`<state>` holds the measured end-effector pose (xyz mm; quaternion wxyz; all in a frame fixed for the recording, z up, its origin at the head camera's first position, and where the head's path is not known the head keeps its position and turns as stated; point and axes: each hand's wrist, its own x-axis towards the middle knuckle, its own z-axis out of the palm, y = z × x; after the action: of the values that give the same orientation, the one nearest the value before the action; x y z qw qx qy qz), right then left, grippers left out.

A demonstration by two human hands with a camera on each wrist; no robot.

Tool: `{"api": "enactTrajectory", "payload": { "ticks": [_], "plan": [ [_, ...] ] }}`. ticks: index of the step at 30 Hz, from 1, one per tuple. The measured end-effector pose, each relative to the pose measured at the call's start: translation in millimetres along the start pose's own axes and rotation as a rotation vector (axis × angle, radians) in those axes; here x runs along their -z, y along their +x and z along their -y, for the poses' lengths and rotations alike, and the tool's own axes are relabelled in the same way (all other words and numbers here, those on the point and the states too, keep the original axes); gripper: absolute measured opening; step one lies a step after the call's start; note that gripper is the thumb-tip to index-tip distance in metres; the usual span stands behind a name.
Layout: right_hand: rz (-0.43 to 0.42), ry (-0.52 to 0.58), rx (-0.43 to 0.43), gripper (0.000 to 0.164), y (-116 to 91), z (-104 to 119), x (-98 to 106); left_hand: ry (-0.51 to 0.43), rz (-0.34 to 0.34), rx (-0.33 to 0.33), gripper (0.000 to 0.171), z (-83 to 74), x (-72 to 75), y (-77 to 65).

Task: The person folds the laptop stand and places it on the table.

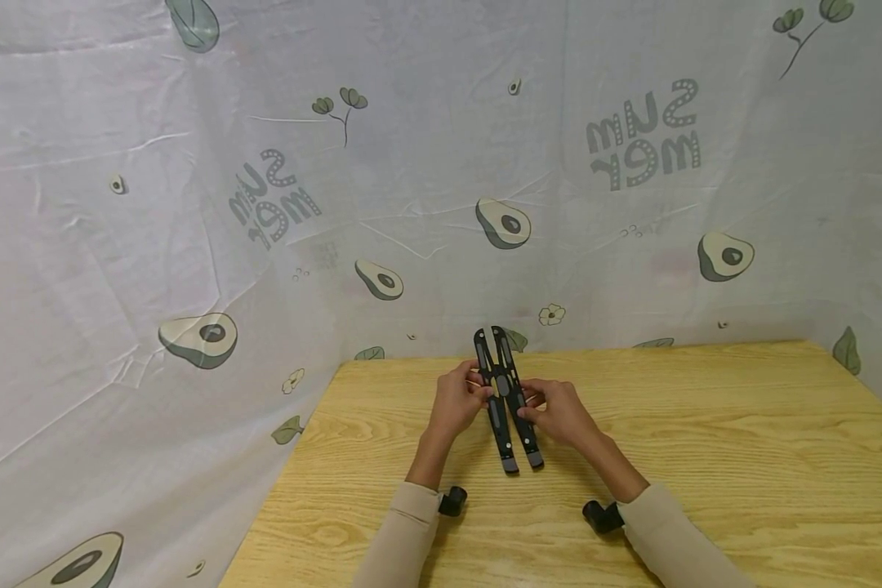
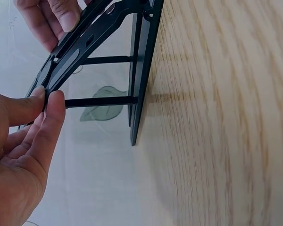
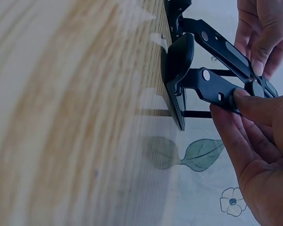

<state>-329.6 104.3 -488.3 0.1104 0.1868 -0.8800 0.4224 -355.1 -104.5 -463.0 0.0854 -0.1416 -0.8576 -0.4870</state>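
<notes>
A black folding laptop stand (image 1: 503, 386) stands near the back of the wooden table, its two long arms crossing at a round pivot in the middle. My left hand (image 1: 456, 400) pinches the left arm between thumb and fingers, just beside the pivot. On the other side my right hand (image 1: 559, 411) pinches the right arm slightly lower down. From the left wrist, the stand's base bar (image 2: 144, 70) lies along the tabletop while the upper arms rise at a slant. The right wrist view shows the front lip (image 3: 178, 59) of the stand close to the wood.
The wooden table (image 1: 706, 441) extends to the right and toward me. A pale curtain (image 1: 426, 180) printed with avocados hangs behind and to the left, meeting the table's back edge. Black wrist cameras (image 1: 452, 501) sit at both sleeves.
</notes>
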Motion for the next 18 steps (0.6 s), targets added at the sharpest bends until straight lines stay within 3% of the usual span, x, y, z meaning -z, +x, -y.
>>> {"api": "enactTrajectory", "payload": {
  "ticks": [8, 18],
  "plan": [
    [0.001, 0.009, 0.014, 0.048, -0.1, 2.8, -1.6, -0.013, 0.001, -0.049, 0.051, -2.6, -1.9, -0.7],
    [0.023, 0.003, 0.01, 0.049, -2.2, 4.9, -2.2, -0.001, -0.016, -0.048, 0.05, -1.1, -7.2, -0.4]
  ]
}}
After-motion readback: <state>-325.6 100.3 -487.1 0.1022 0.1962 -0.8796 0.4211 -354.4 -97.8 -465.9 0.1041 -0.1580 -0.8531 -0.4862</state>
